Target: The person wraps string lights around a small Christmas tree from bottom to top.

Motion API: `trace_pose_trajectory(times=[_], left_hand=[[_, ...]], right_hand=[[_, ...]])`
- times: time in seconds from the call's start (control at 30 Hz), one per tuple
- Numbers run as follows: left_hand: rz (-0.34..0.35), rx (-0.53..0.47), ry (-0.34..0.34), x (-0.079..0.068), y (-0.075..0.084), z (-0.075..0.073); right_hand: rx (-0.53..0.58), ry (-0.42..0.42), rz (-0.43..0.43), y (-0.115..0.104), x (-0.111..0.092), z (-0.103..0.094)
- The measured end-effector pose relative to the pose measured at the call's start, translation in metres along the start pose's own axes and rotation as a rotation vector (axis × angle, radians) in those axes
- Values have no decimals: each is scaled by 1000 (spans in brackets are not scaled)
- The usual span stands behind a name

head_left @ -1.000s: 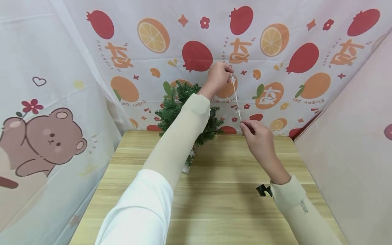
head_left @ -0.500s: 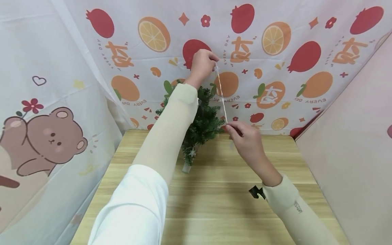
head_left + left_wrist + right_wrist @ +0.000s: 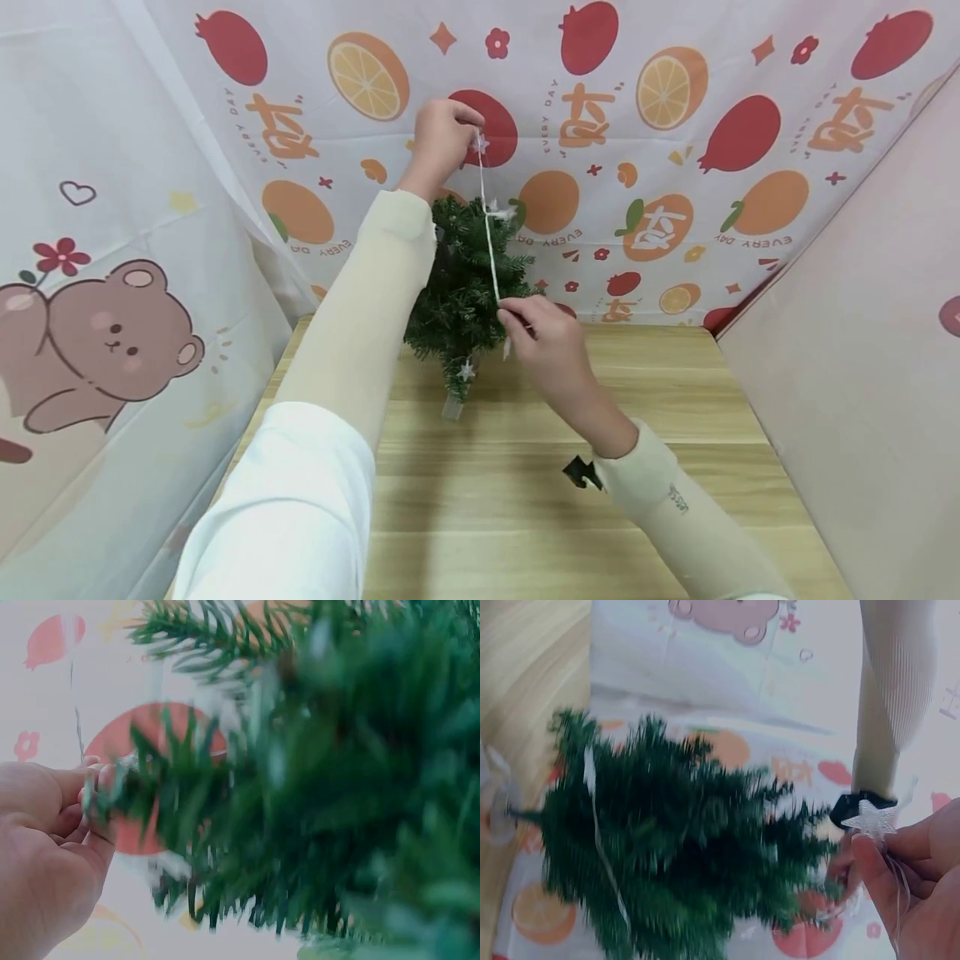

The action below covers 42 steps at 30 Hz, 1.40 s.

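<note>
A small green artificial Christmas tree [image 3: 468,312] stands at the back of the table, partly behind my left sleeve. My left hand [image 3: 442,140] is raised above it, pinching the upper part of a thin string light [image 3: 491,246] with clear star bulbs. Lower down, in front of the tree's right side, my right hand [image 3: 551,354] pinches the same string, drawn nearly straight between both hands. The right wrist view has a clear star [image 3: 870,819] at my right fingertips, with loose wire below. Branches [image 3: 300,780] blur much of the left wrist view.
The wooden table [image 3: 637,525] stretches forward and right of the tree. A fruit-print cloth [image 3: 675,167] hangs close behind, and a bear-print cloth [image 3: 45,208] lines the left side. A black clip-like piece [image 3: 581,472] sits by my right cuff.
Both hands have moved left with the string light, the left one also rising. The string has passed from beside the tree to in front of it.
</note>
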<state>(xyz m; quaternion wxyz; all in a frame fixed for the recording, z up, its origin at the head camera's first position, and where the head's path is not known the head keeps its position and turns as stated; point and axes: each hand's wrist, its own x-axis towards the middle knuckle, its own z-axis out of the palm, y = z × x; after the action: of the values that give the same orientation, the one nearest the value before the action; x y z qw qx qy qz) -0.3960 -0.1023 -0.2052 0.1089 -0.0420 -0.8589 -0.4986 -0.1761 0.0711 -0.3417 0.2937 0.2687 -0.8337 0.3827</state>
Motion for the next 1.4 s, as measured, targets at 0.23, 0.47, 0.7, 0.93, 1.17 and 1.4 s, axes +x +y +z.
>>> trace_pose_trajectory(times=[0.23, 0.47, 0.7, 0.93, 1.17, 1.4], left_hand=[[-3, -69, 21, -5, -9, -26], [-3, -120, 53, -7, -18, -53], [-37, -139, 80, -10, -35, -74], [-98, -107, 100, -18, -62, -81], [-104, -143, 167, -28, -93, -84], [-89, -186, 245, -47, -121, -100]], right_hand=[[13, -6, -51, -19, 1, 22], [52, 11, -55, -26, 3, 28], [113, 3, -49, -34, 10, 35], [123, -48, -40, -41, 11, 40], [84, -135, 8, -45, 9, 40], [61, -207, 17, -48, 3, 44]])
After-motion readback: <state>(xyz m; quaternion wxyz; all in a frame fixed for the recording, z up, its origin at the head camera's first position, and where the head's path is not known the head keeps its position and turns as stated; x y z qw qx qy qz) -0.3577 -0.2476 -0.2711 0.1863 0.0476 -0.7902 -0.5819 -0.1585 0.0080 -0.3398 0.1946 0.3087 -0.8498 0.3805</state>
